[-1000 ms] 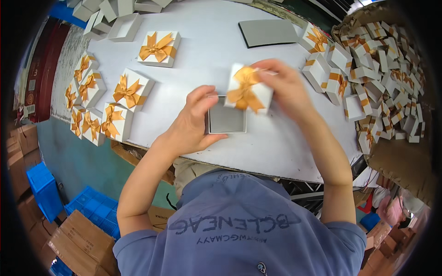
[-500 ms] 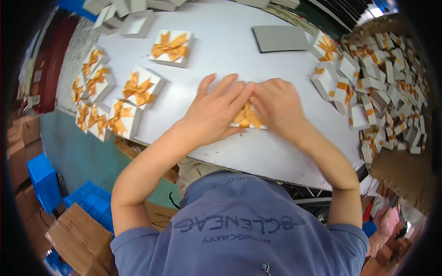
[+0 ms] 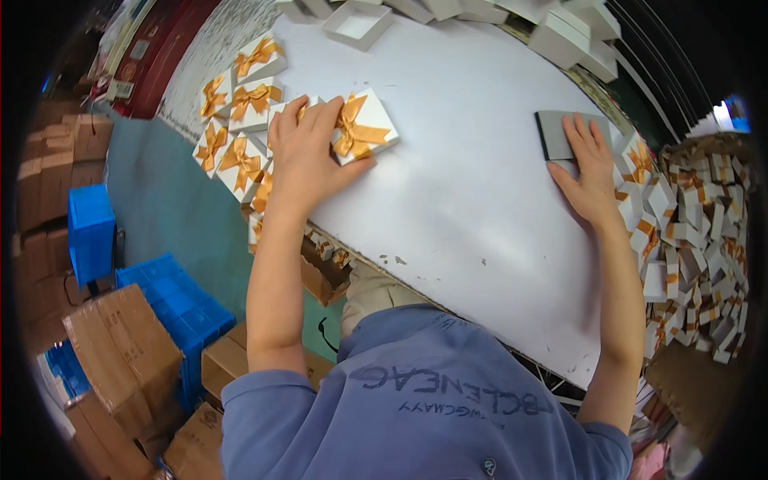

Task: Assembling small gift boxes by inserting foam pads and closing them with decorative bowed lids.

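Note:
My left hand [image 3: 306, 156] lies over the white gift boxes at the left of the table, fingers stretched apart. Its fingertips reach over a partly hidden box, and its thumb runs along the near edge of a white box [image 3: 379, 132] tied with a gold ribbon bow. More bow-tied boxes [image 3: 242, 162] cluster left of that hand. Over at the right, my right hand [image 3: 590, 176] rests with extended fingers on a flat grey rectangular pad [image 3: 552, 132]. Its thumb points left, off the pad's near edge.
A large heap of ribboned white boxes [image 3: 696, 240] fills a carton at the right. Open white box parts [image 3: 358, 24] and stacked boxes [image 3: 560, 38] line the far edge. Below left stand brown cartons [image 3: 124, 344] and blue crates [image 3: 172, 300].
Both hands have parted from the bow-tied box at the middle: the left has gone to the boxes at left, the right to the grey pad. My view has turned too.

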`<state>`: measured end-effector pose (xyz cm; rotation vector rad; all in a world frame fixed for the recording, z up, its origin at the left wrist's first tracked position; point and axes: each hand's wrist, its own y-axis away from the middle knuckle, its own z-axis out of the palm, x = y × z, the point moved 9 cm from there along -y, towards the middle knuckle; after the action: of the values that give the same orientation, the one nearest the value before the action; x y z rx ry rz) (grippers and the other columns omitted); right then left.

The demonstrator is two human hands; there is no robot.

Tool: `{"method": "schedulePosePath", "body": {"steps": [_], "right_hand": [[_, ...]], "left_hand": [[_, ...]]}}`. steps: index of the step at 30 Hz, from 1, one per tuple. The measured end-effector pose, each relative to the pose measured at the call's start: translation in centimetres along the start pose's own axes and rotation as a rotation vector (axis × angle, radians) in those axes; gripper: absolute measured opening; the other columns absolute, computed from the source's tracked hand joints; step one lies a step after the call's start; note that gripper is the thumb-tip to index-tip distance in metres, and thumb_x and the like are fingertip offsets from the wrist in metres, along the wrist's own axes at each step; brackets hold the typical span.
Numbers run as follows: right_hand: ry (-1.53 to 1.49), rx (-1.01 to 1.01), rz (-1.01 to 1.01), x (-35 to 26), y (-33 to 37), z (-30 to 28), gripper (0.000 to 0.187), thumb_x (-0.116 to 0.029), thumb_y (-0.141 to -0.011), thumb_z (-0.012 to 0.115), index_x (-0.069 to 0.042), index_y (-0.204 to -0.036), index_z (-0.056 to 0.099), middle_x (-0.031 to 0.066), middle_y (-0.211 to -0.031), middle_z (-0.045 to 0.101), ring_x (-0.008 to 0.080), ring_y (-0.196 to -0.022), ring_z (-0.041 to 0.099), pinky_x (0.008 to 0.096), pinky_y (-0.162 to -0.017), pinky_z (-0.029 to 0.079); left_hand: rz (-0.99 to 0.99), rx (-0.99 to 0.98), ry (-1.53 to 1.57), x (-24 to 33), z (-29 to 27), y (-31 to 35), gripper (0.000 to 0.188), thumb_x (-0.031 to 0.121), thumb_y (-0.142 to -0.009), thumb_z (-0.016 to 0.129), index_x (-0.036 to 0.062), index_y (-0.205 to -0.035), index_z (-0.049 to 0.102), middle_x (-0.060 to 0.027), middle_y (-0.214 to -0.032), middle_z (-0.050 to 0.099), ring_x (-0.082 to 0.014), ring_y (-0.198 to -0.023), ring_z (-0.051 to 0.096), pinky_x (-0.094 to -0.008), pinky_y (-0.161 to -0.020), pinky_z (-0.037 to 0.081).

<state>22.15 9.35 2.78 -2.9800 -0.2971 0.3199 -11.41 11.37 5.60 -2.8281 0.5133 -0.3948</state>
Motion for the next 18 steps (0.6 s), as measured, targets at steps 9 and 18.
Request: {"method": "schedulePosePath", "body": {"steps": [9,18], "right_hand": [[0.101,0.126,-0.067,-0.6,0.5,0.5,0.065,-0.024,-0.079,0.06,-0.011,-0.138,0.036,0.015,-0.141,0.034,0.0362,-0.131,0.027,0.0479,-0.107,0.016],[0.089,0.149,-0.073,-1.1,0.8,0.8,0.064,-0.025,-0.079,0.059,-0.009,-0.137,0.036,0.0146,-0.141,0.035,0.0353,-0.131,0.027,0.0457,-0.107,0.016]], "left_hand": [[-0.234,0.029,-0.107,-6.3,-4.4,9.1,0.083,0.031,-0.053,0.082,0.0033,-0.122,0.045,-0.0155,-0.117,0.049,-0.0353,-0.115,0.042,-0.0419,-0.096,0.03],[-0.067,0.144,0.109,-10.6,-6.5,-6.0,0.077,0.055,-0.071,0.065,0.012,-0.131,0.045,-0.0161,-0.128,0.048,-0.0359,-0.125,0.035,-0.0535,-0.099,0.028]]}}
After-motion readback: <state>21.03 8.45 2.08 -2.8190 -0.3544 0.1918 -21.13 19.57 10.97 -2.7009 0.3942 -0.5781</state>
